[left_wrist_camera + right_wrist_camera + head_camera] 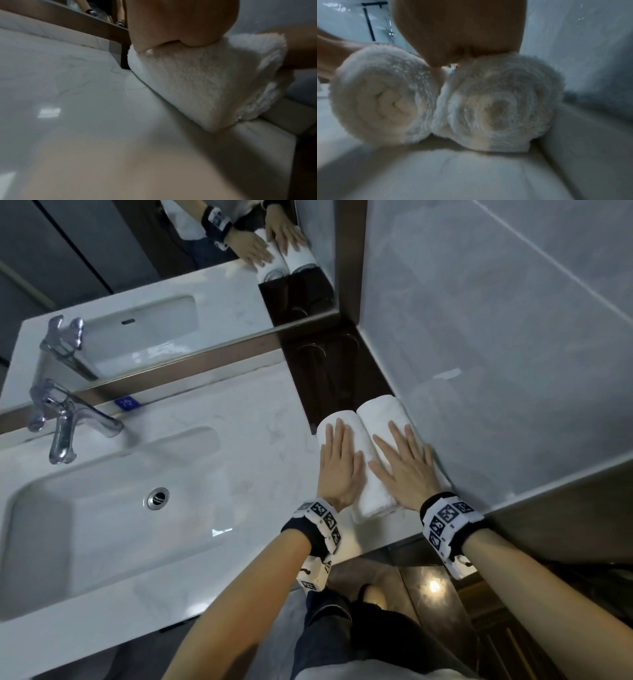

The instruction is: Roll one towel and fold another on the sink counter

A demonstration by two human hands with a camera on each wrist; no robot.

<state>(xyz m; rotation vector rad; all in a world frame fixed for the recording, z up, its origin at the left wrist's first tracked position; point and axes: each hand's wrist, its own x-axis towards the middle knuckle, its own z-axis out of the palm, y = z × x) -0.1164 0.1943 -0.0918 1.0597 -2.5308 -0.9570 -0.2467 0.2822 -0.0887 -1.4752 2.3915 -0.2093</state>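
Two white rolled towels lie side by side at the right end of the sink counter (239, 440), against the grey wall. My left hand (337, 453) rests flat with straight fingers on top of the left roll (342, 419). My right hand (404, 453) lies flat on the right roll (380, 412). The left wrist view shows my palm (180, 23) pressing on the left roll (197, 83). Seen from the right wrist, the spiral ends of the left roll (382, 97) and the right roll (496, 105) touch each other under my palm (458, 29). A flat white layer (453, 169) lies under their near ends; I cannot tell if it is towel or counter.
The sink basin (102, 508) with a chrome faucet (65, 419) fills the counter's left half. A mirror (171, 285) runs along the back. A dark wooden strip (335, 378) lies behind the rolls. The grey tiled wall (496, 337) closes off the right side.
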